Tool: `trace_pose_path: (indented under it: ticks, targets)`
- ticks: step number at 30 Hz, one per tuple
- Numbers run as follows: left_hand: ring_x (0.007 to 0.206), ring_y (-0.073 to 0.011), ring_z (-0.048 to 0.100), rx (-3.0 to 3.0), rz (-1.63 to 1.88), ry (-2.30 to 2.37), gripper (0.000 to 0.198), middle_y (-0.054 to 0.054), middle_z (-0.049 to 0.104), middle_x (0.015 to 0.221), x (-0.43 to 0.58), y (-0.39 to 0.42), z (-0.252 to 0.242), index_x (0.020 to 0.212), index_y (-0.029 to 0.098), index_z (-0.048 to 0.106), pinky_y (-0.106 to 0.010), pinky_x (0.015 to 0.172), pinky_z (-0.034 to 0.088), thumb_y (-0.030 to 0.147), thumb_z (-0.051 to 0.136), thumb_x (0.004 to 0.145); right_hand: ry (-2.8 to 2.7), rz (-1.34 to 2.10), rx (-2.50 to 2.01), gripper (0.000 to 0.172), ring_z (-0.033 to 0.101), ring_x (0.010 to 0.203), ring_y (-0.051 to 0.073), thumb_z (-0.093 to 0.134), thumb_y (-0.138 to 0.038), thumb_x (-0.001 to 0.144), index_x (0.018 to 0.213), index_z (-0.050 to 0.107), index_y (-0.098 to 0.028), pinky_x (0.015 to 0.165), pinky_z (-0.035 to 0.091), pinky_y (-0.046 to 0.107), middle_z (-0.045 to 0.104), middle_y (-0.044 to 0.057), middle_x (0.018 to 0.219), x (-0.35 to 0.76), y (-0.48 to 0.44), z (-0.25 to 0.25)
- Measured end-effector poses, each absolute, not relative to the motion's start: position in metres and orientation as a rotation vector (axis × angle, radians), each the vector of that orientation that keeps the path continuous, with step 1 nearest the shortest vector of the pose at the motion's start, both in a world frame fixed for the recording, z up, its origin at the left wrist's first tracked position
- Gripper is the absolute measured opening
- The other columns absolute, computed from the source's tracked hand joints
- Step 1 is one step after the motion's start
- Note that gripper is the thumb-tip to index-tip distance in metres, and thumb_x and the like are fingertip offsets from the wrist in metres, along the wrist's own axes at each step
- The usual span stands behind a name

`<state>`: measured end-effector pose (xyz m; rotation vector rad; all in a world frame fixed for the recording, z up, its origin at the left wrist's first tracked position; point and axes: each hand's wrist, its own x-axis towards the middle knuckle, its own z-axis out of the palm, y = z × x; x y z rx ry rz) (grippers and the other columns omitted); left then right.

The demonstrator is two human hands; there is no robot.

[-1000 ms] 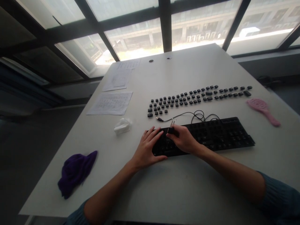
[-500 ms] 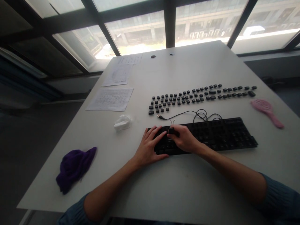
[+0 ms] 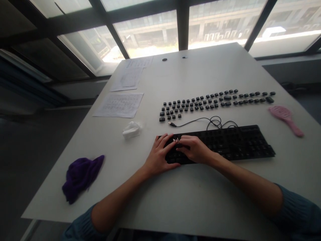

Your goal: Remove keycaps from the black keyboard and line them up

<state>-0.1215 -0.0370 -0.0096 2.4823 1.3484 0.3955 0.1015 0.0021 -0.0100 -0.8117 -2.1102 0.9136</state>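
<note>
My left hand (image 3: 159,154) lies spread over the left end of a black keyboard (image 3: 240,142), fingers apart and thumb along its front edge. Next to its fingertips, my right hand (image 3: 194,147) is closed in a pinch low over the keys. From that pinch the silver wire arms of a small binder clip (image 3: 176,140) stick out to the left. Its black body is mostly hidden by my fingers. I cannot tell whether the clip touches a key.
Loose black keycaps (image 3: 197,107) lie in rows behind the keyboard, with a USB cable (image 3: 192,122) between. A pink hairbrush (image 3: 286,117) lies right. Leftward are a crumpled white tissue (image 3: 131,130), printed sheets (image 3: 120,105) and a purple cloth (image 3: 81,177), on a white table (image 3: 200,197).
The binder clip has tipped over: its wire arms stood upright and now point left, lower down. My right hand has turned with it. My left hand keeps its place on the keyboard.
</note>
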Motion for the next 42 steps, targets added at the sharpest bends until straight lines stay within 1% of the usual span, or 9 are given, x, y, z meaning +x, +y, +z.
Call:
trace_pose_path:
  ticks: [6, 9, 11, 18, 25, 33, 39, 42]
  targets:
    - [0.147, -0.0380, 0.025, 2.484, 0.370, 1.359, 0.089, -0.010, 0.034, 0.159, -0.119, -0.038, -0.004, 0.149, 0.026, 0.045, -0.058, 0.123, 0.011, 0.059, 0.078, 0.072, -2.058, 0.875, -0.729, 0.009, 0.056, 0.063, 0.013, 0.069, -0.016, 0.088, 0.080, 0.071, -0.017, 0.061, 0.044, 0.024, 0.063, 0.002, 0.072, 0.104, 0.000, -0.007]
    - [0.148, -0.0370, 0.024, 2.482, 0.372, 1.354, 0.089, -0.009, 0.032, 0.160, -0.120, -0.038, -0.005, 0.149, 0.027, 0.044, -0.058, 0.123, 0.010, 0.058, 0.078, 0.072, -2.075, 0.936, -0.720, 0.014, 0.055, 0.060, 0.012, 0.070, -0.016, 0.086, 0.072, 0.068, -0.017, 0.059, 0.043, 0.024, 0.061, 0.001, 0.068, 0.106, 0.000, -0.003]
    - [0.148, -0.0367, 0.024, 2.479, 0.377, 1.352, 0.089, -0.009, 0.031, 0.160, -0.120, -0.038, -0.005, 0.149, 0.027, 0.045, -0.058, 0.123, 0.010, 0.058, 0.078, 0.073, -2.084, 0.969, -0.740, 0.016, 0.057, 0.062, 0.013, 0.069, -0.016, 0.086, 0.070, 0.066, -0.017, 0.059, 0.044, 0.025, 0.062, 0.002, 0.069, 0.107, 0.000, -0.002]
    - [0.147, -0.0379, 0.026, 2.470, 0.401, 1.336, 0.086, -0.010, 0.033, 0.159, -0.120, -0.038, -0.005, 0.148, 0.027, 0.046, -0.060, 0.122, 0.012, 0.058, 0.077, 0.073, -2.161, 0.951, -0.720, 0.014, 0.060, 0.073, 0.017, 0.067, -0.016, 0.087, 0.073, 0.065, -0.017, 0.069, 0.048, 0.029, 0.065, 0.005, 0.076, 0.110, 0.002, -0.004]
    - [0.147, -0.0382, 0.026, 2.468, 0.417, 1.339, 0.088, -0.009, 0.034, 0.159, -0.120, -0.038, -0.007, 0.147, 0.027, 0.047, -0.060, 0.123, 0.011, 0.057, 0.079, 0.071, -2.032, 0.946, -0.797, 0.005, 0.061, 0.071, 0.017, 0.065, -0.014, 0.088, 0.085, 0.065, -0.017, 0.068, 0.048, 0.029, 0.066, 0.005, 0.079, 0.111, 0.003, -0.012]
    - [0.147, -0.0374, 0.025, 2.446, 0.386, 1.356, 0.088, -0.008, 0.033, 0.159, -0.119, -0.037, -0.007, 0.148, 0.029, 0.046, -0.059, 0.123, 0.009, 0.056, 0.080, 0.070, -2.113, 0.822, -0.649, 0.018, 0.053, 0.064, 0.015, 0.059, -0.019, 0.094, 0.075, 0.061, -0.018, 0.060, 0.043, 0.027, 0.058, 0.003, 0.070, 0.111, 0.000, -0.013]
    - [0.147, -0.0378, 0.025, 2.428, 0.383, 1.365, 0.088, -0.008, 0.035, 0.158, -0.117, -0.037, -0.006, 0.147, 0.029, 0.048, -0.059, 0.123, 0.009, 0.055, 0.080, 0.070, -1.891, 0.952, -0.762, 0.013, 0.058, 0.064, 0.015, 0.064, -0.018, 0.090, 0.077, 0.064, -0.018, 0.065, 0.048, 0.028, 0.062, 0.002, 0.070, 0.111, 0.001, -0.009]
    - [0.147, -0.0381, 0.025, 2.424, 0.376, 1.370, 0.087, -0.009, 0.035, 0.158, -0.117, -0.037, -0.005, 0.146, 0.028, 0.049, -0.059, 0.123, 0.009, 0.055, 0.080, 0.070, -1.855, 1.004, -0.802, 0.014, 0.059, 0.063, 0.015, 0.066, -0.018, 0.088, 0.074, 0.065, -0.018, 0.066, 0.048, 0.029, 0.063, 0.001, 0.068, 0.111, 0.002, -0.007]
